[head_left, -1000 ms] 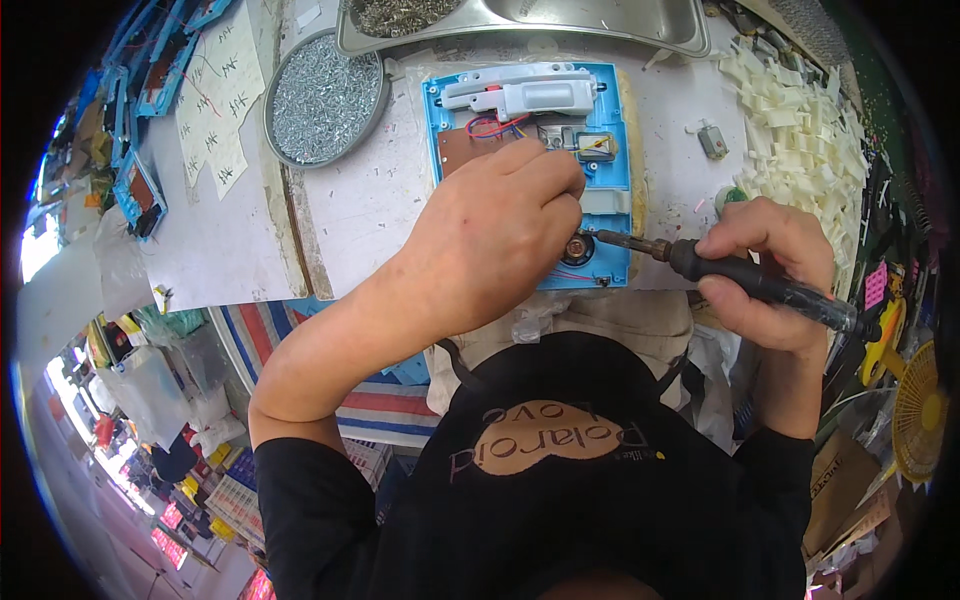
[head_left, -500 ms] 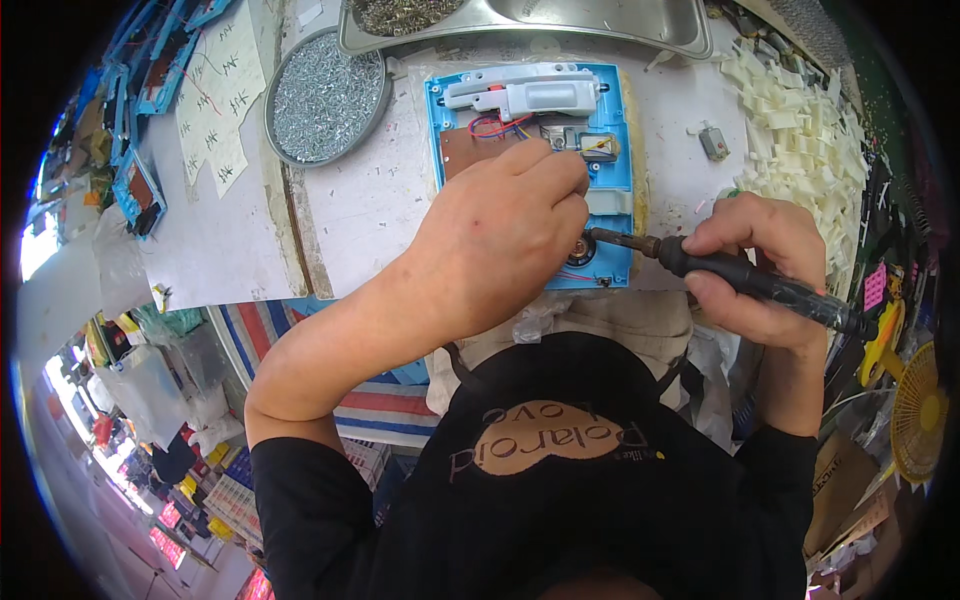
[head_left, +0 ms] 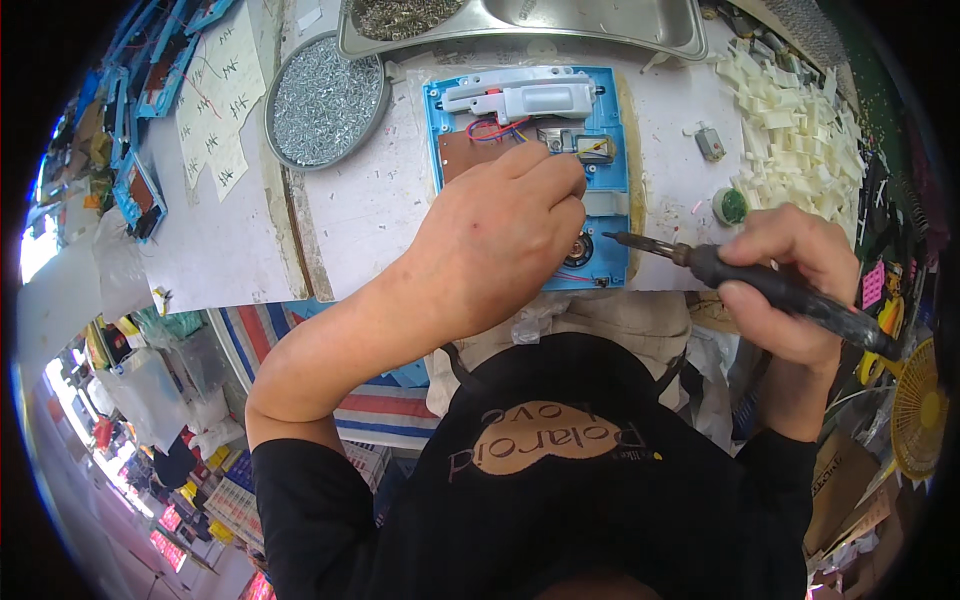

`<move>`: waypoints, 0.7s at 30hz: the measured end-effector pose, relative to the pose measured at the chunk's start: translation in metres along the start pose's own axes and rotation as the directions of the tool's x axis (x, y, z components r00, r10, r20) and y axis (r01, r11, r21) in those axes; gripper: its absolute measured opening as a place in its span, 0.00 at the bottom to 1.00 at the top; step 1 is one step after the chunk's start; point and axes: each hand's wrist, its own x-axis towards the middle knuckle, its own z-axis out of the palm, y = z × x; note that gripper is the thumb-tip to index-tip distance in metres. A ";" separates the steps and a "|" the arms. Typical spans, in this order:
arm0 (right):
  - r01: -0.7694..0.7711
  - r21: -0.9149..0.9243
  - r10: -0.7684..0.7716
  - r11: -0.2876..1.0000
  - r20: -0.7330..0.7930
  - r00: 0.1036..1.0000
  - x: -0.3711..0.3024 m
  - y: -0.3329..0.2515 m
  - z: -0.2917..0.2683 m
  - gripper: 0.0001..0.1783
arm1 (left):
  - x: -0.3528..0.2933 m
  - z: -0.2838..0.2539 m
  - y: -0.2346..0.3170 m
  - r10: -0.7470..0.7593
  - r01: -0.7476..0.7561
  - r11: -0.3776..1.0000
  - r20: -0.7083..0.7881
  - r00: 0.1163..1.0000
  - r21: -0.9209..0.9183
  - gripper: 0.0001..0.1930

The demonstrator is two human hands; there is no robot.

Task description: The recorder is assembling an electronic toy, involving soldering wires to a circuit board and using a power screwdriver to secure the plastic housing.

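A blue plastic casing [head_left: 616, 180] lies on the table before me, with a white plastic part [head_left: 550, 98], thin coloured wires [head_left: 490, 128], a brown board [head_left: 460, 155] and a small motor [head_left: 595, 148] inside. My left hand [head_left: 505, 235] is over its middle, fingers curled down into the casing; the fingertips and whatever they grip are hidden. Beside it, at the casing's lower right, a round black part [head_left: 578, 249] partly shows. My right hand [head_left: 795, 280] grips the black handle of a soldering iron [head_left: 740, 273]. The iron's tip hovers over the casing's right edge, apart from my left hand.
A round tray of small metal screws [head_left: 328, 100] stands at left, a steel tray [head_left: 580, 22] at the back. On the right are a loose motor [head_left: 710, 143], a small round green-filled tub [head_left: 730, 206] and a heap of white plastic pieces [head_left: 800, 140]. A yellow fan [head_left: 918, 410] is at far right.
My right hand has drawn the soldering iron back to the right, its tip away from the left hand's fingers. The green-filled tub now shows more fully. My left hand has barely moved.
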 end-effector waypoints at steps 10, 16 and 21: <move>-0.101 0.204 0.195 0.974 -0.517 0.833 -0.135 0.027 -0.128 0.14 | -0.001 -0.003 -0.001 0.027 -0.027 1.000 0.015 1.000 -0.004 0.10; -0.165 0.045 0.111 0.985 -0.900 0.421 -0.194 0.033 -0.175 0.08 | 0.006 -0.005 0.004 0.060 -0.062 0.996 0.040 0.997 0.067 0.10; -0.154 -0.053 -0.029 0.987 -0.988 0.151 -0.182 0.030 -0.193 0.04 | 0.013 -0.005 0.014 0.030 -0.032 0.998 0.042 0.999 0.046 0.11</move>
